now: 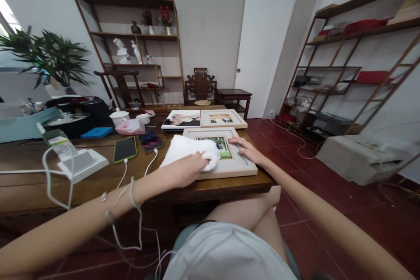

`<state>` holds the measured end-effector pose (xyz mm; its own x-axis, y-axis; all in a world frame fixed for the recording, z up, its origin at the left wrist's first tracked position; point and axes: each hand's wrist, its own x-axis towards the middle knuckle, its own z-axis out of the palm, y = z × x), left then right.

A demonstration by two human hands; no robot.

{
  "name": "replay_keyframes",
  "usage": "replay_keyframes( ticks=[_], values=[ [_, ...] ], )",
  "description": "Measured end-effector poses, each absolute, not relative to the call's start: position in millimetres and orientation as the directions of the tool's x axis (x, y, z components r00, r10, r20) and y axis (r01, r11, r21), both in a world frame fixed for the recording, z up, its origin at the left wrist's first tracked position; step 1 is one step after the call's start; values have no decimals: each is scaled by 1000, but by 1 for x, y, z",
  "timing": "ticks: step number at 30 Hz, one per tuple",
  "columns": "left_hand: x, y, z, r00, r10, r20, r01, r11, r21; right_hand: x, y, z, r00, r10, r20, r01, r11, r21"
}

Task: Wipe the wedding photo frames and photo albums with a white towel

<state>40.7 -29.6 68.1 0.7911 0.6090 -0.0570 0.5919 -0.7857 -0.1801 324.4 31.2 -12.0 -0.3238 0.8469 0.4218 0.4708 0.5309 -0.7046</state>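
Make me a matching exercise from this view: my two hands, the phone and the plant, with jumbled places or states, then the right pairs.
1. Left hand
2. Right hand
3. Phone
4. Plant

A. At the far left of the view
B. Touching the picture frame
C. Plugged into a white cable
D. Gripping a white cloth

Pairs: 1-D, 2-B, 3-C, 4-A.

we count two hands, one left hand and one right hand, one white cloth, three pictures, one green-rimmed phone and one flat blue object. we see two white statues, two dark wooden chairs, two shelf units, one white door, one large leafy plant.
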Motion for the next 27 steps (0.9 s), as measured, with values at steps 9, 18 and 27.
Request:
replay_keyframes(
  ticks=[9,18,27],
  values=[
    [50,14,63,753,650,103,657,-732,-179,325,31,-12,-367,821,437,479,569,-668],
    [54,48,67,694,703,158,714,-644,-274,329,36,-16,-374,814,445,482,580,-657],
    [55,-44,75,751,658,-66,624,-738,-255,329,44,-22,-323,835,445,520,549,-654]
  ],
)
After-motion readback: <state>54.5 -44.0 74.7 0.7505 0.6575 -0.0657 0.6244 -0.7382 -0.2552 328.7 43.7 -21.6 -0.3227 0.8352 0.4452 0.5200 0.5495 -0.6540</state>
